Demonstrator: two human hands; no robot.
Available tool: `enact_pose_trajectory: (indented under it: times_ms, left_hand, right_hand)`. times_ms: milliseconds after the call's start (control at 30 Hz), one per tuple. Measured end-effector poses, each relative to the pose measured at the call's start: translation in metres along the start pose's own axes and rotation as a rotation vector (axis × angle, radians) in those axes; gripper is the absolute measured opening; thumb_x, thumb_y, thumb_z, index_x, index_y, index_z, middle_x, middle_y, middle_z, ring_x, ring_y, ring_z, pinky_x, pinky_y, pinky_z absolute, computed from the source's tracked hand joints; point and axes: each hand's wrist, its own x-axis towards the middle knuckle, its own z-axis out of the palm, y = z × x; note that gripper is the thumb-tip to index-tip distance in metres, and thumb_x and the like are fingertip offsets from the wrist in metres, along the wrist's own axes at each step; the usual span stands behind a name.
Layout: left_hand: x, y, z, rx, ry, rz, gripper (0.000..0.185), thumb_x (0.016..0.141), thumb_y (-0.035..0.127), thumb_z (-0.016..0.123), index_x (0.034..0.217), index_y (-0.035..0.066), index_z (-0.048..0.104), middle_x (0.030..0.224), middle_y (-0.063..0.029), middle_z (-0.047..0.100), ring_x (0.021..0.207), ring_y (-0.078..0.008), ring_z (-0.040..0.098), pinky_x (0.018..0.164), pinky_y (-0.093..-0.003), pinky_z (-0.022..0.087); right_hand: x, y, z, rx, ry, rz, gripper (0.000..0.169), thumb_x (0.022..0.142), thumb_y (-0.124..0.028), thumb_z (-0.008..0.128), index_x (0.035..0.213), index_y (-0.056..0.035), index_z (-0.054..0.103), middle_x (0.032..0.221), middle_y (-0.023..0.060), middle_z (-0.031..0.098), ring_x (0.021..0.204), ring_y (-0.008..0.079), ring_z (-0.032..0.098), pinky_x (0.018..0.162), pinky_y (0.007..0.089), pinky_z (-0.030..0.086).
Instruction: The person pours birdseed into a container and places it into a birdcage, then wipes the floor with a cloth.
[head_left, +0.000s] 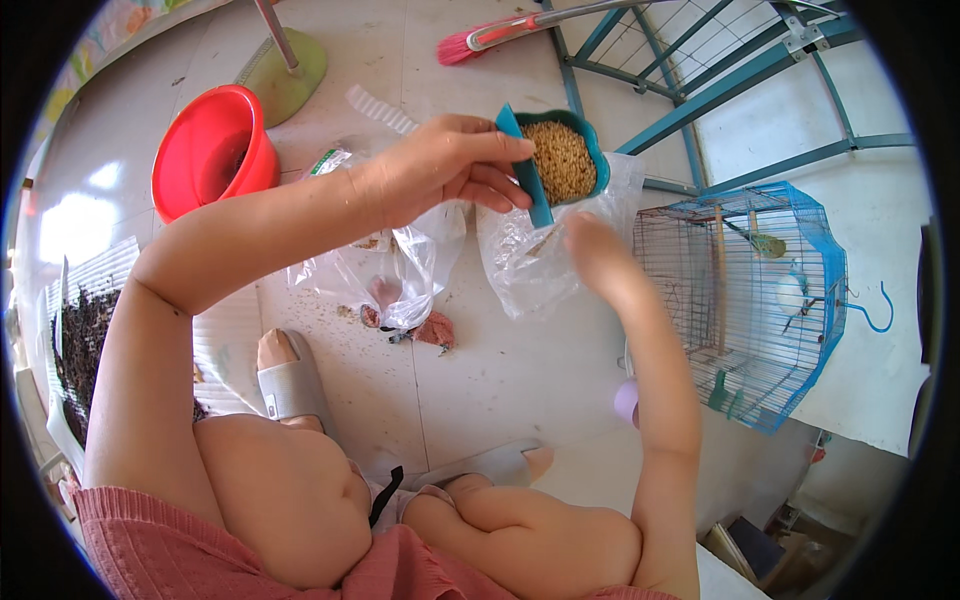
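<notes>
My left hand (457, 165) grips a teal plastic feeder cup (540, 207) by its flat back plate, with the thumb over the plate and fingers beneath. Tan seed grain (562, 161) fills much of the cup. Just below the cup is my right hand (600, 251), blurred, with its fingertips near the cup's lower edge. Whether those fingers hold anything is unclear. Beneath both, a clear plastic bag (517, 277) lies on the tiled floor. A second crumpled clear bag (409, 262) is under my left forearm, partly hidden by it.
At right stands a blue wire birdcage (750, 375) with a green bird (769, 246) and a white-blue bird (791, 292). A red plastic basin (266, 161) and a green dustpan (300, 71) are at upper left. A pink broom (457, 49) lies near a teal metal frame (645, 142). Scattered seed dots the floor.
</notes>
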Motion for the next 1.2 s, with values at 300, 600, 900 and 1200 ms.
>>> enact_pose_trajectory:
  times_ms: [300, 600, 900, 1200]
  left_hand:
    - [0.007, -0.009, -0.009, -0.033, 0.055, 0.032, 0.03, 0.098, 0.026, 0.06, 0.108, -0.002, 0.059, 0.104, -0.0127, 0.067, 0.086, -0.0188, 0.069, 0.078, -0.0283, 0.055]
    - [0.011, -0.016, -0.004, -0.085, 0.061, 0.015, 0.027, 0.098, 0.023, 0.06, 0.108, -0.002, 0.059, 0.103, -0.0123, 0.067, 0.087, -0.0194, 0.068, 0.077, -0.0289, 0.055]
    - [0.006, -0.024, 0.001, -0.096, 0.076, -0.029, 0.026, 0.098, 0.023, 0.059, 0.107, -0.002, 0.058, 0.1, -0.0126, 0.067, 0.086, -0.0199, 0.069, 0.077, -0.03, 0.055]
    - [-0.011, -0.053, 0.012, -0.067, -0.111, -0.199, 0.033, 0.097, 0.022, 0.061, 0.116, -0.004, 0.056, 0.101, -0.0128, 0.067, 0.087, -0.019, 0.07, 0.077, -0.03, 0.056]
  right_hand:
    - [0.076, -0.022, 0.065, 1.225, 0.506, -0.023, 0.037, 0.098, -0.015, 0.054, 0.131, 0.0, 0.053, 0.125, 0.016, 0.062, 0.112, 0.0321, 0.061, 0.097, 0.0427, 0.049]
    - [0.09, -0.045, 0.105, 1.507, 0.411, -0.216, 0.039, 0.102, -0.019, 0.053, 0.138, -0.0049, 0.049, 0.134, 0.0092, 0.059, 0.124, 0.0222, 0.055, 0.104, 0.0363, 0.046]
    - [0.072, -0.012, 0.091, 0.838, 0.469, -0.053, 0.03, 0.103, -0.027, 0.051, 0.129, -0.0113, 0.051, 0.111, 0.0045, 0.056, 0.1, 0.0174, 0.054, 0.089, 0.0314, 0.043]
    - [-0.005, 0.008, 0.048, 1.9, 0.172, 0.452, 0.027, 0.105, -0.035, 0.045, 0.082, -0.0201, 0.047, 0.061, -0.0056, 0.038, 0.045, 0.0063, 0.028, 0.041, 0.0256, 0.019]
